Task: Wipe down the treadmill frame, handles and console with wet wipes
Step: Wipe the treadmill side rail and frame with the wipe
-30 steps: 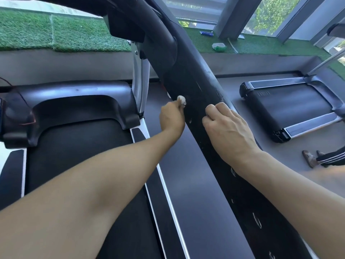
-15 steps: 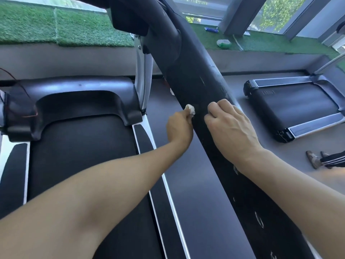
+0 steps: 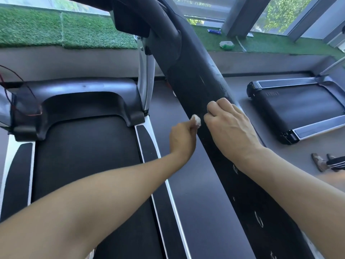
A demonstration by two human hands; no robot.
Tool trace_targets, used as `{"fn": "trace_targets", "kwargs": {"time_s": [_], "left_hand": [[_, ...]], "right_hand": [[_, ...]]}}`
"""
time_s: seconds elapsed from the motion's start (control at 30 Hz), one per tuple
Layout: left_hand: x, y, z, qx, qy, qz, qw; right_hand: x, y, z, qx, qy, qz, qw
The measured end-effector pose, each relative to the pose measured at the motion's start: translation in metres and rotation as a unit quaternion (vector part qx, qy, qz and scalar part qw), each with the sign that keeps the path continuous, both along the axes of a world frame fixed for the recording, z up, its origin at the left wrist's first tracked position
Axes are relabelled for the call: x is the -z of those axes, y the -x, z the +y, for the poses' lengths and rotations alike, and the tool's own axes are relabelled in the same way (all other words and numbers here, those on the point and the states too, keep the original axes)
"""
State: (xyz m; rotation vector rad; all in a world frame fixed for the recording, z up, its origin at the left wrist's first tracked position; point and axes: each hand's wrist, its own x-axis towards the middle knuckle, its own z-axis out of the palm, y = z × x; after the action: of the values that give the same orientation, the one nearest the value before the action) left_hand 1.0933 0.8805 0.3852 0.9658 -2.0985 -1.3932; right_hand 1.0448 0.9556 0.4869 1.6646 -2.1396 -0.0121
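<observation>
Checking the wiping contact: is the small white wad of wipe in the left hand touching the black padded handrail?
Touching. The head view shows the white wipe pressed against the handrail edge, no gap.

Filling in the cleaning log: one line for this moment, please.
stage: wiping handrail | left hand: pinches wipe against handrail | right hand: grips handrail

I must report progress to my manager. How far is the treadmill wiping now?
In hand: the left hand pinches a small white wipe against the black handrail, and the right hand grips the rail beside it. Done: cannot be judged; the rail above shows pale streaks. Left: white marks lower on the rail; the console is not visible.
</observation>
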Motion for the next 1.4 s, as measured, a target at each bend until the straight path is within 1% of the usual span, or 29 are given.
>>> {"fn": "trace_targets", "kwargs": {"time_s": [0.07, 0.13, 0.27, 0.33, 0.37, 0.53, 0.6, 0.7, 0.77, 0.87, 1.0, 1.07, 1.23, 1.4], "left_hand": [[0.0, -0.012, 0.015, 0.029, 0.009, 0.008, 0.999], [-0.003, -0.012, 0.015, 0.031, 0.013, 0.007, 0.999], [-0.015, 0.006, -0.018, -0.003, 0.003, -0.017, 1.0], [-0.019, 0.015, -0.031, -0.029, -0.001, -0.008, 1.0], [-0.02, 0.014, -0.03, -0.024, 0.005, -0.005, 1.0], [-0.023, -0.021, 0.004, 0.109, 0.025, 0.001, 0.994], [-0.032, -0.015, -0.007, 0.095, 0.031, 0.022, 0.995], [-0.052, 0.004, -0.038, 0.027, 0.061, 0.067, 0.996], [-0.062, 0.017, -0.058, -0.001, 0.076, 0.09, 0.993], [-0.078, 0.028, -0.077, -0.024, 0.109, 0.099, 0.989], [-0.081, 0.025, -0.072, 0.003, 0.186, 0.092, 0.978], [-0.078, 0.023, -0.068, 0.014, 0.209, 0.086, 0.974], [-0.077, 0.016, -0.05, 0.034, 0.223, 0.079, 0.971], [-0.079, 0.002, -0.023, 0.032, 0.204, 0.087, 0.974]], "right_hand": [[-0.001, -0.001, 0.0, 0.002, -0.021, 0.003, 1.0], [-0.002, -0.001, 0.0, 0.001, -0.025, 0.002, 1.0], [-0.003, -0.004, 0.0, 0.007, -0.016, 0.001, 1.0], [-0.006, -0.006, -0.001, 0.009, -0.017, 0.007, 1.0], [-0.007, -0.006, 0.001, 0.01, -0.018, -0.001, 1.0], [-0.01, -0.008, 0.009, 0.012, -0.038, -0.017, 0.999], [-0.011, -0.009, 0.01, 0.019, -0.032, -0.024, 0.999], [-0.015, -0.011, 0.011, 0.03, -0.028, -0.018, 0.999], [-0.016, -0.011, 0.014, 0.043, -0.035, -0.024, 0.998], [-0.02, -0.012, 0.017, 0.062, -0.023, -0.034, 0.997], [-0.023, -0.015, 0.026, 0.093, -0.022, -0.058, 0.994], [-0.025, -0.017, 0.029, 0.104, -0.025, -0.066, 0.992], [-0.027, -0.026, 0.042, 0.13, -0.032, -0.089, 0.987], [-0.034, -0.037, 0.062, 0.141, -0.048, -0.092, 0.985]]}}
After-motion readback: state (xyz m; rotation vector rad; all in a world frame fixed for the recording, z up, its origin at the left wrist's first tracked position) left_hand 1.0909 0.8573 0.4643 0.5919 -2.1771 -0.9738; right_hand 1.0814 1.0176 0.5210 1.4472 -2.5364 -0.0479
